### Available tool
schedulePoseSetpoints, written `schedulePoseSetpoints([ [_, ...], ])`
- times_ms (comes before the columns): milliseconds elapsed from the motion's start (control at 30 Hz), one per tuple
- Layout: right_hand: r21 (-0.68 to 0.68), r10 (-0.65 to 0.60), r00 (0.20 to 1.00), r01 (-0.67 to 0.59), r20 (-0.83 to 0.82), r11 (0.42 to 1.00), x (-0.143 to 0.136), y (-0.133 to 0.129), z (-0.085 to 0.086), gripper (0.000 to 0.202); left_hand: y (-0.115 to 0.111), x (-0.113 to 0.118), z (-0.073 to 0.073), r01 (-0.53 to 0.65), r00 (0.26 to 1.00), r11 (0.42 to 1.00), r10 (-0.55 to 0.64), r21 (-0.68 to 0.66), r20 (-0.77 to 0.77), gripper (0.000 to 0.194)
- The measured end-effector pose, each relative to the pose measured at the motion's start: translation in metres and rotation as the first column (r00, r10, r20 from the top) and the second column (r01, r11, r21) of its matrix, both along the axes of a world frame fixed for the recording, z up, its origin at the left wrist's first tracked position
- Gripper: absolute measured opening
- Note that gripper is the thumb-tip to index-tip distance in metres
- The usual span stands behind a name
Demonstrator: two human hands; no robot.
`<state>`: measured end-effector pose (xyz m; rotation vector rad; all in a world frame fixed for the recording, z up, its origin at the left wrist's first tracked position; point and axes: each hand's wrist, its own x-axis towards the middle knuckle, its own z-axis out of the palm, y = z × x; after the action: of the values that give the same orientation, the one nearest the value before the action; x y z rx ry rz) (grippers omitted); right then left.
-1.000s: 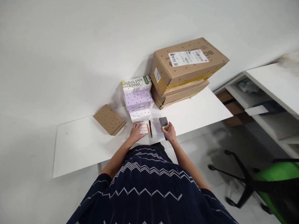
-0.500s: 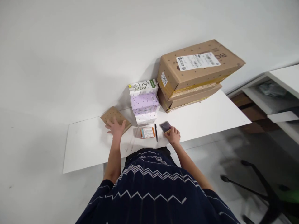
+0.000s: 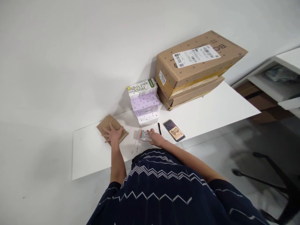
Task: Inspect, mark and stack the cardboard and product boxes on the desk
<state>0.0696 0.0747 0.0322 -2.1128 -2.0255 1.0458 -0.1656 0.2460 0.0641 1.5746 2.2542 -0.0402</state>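
My left hand lies with fingers spread on a flat brown cardboard package on the white table. My right hand is closed around the right end of a small orange-and-white box, covering part of it. Just beyond that hand is a black pen, its near end hidden. A smartphone with a picture on its back lies to the right, apart from the hand.
Behind the small box stand a lilac box and a white "Super Meal" box. Large stacked cartons rest at the back right against the wall. A shelf unit and a dark chair base are farther right.
My right hand has left the smartphone and moved left onto the small orange-and-white box. The phone's back now shows fully. My left hand stays spread on the package.
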Motion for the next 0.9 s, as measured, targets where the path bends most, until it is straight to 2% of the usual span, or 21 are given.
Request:
schedulePoseSetpoints([
  [133,-0.007,0.046,0.995,-0.047,-0.089,0.999,-0.036,0.014,0.005,0.076,-0.020,-0.055,0.006,-0.153,0.988,0.988,0.153,-0.004,0.004,0.117],
  [267,-0.005,0.052,0.994,-0.053,-0.096,0.999,-0.077,0.045,0.006,0.073,-0.046,-0.101,0.012,-0.256,0.967,0.966,0.255,-0.026,-0.028,0.119],
  [367,0.019,-0.029,0.997,0.031,-0.069,0.999,-0.093,0.078,0.007,0.066,-0.067,-0.119,0.014,-0.275,0.960,0.960,0.273,-0.050,-0.056,0.115],
  [433,0.069,-0.092,0.993,0.097,-0.074,0.993,-0.095,0.095,0.009,0.070,-0.081,-0.120,0.014,-0.235,0.970,0.971,0.232,-0.038,-0.069,0.112],
  [500,0.121,-0.116,0.985,0.131,-0.125,0.984,-0.091,0.102,0.011,0.075,-0.094,-0.113,0.014,-0.152,0.984,0.988,0.149,-0.018,-0.095,0.108],
  [567,0.150,-0.092,0.976,0.122,-0.198,0.981,-0.083,0.096,0.010,0.070,-0.108,-0.102,0.013,-0.039,0.989,0.999,0.037,-0.008,-0.141,0.103],
  [633,0.157,-0.044,0.967,0.086,-0.252,0.984,-0.072,0.079,0.006,0.058,-0.122,-0.093,0.013,0.102,0.976,0.995,-0.101,-0.005,-0.191,0.098],
  [700,0.134,-0.034,0.957,0.076,-0.286,0.988,-0.059,0.057,-0.001,0.046,-0.137,-0.088,0.011,0.269,0.938,0.963,-0.265,-0.014,-0.226,0.095],
  [733,0.107,-0.051,0.952,0.087,-0.303,0.990,-0.051,0.047,-0.004,0.042,-0.144,-0.087,0.011,0.361,0.905,0.932,-0.357,-0.026,-0.231,0.094],
  [800,0.041,-0.109,0.941,0.129,-0.320,0.991,-0.037,0.028,-0.008,0.036,-0.154,-0.087,0.009,0.546,0.811,0.836,-0.546,-0.066,-0.211,0.095],
  [900,-0.015,-0.186,0.926,0.192,-0.329,0.981,-0.020,0.009,-0.005,0.035,-0.157,-0.084,0.010,0.771,0.616,0.627,-0.779,-0.111,-0.121,0.099],
])
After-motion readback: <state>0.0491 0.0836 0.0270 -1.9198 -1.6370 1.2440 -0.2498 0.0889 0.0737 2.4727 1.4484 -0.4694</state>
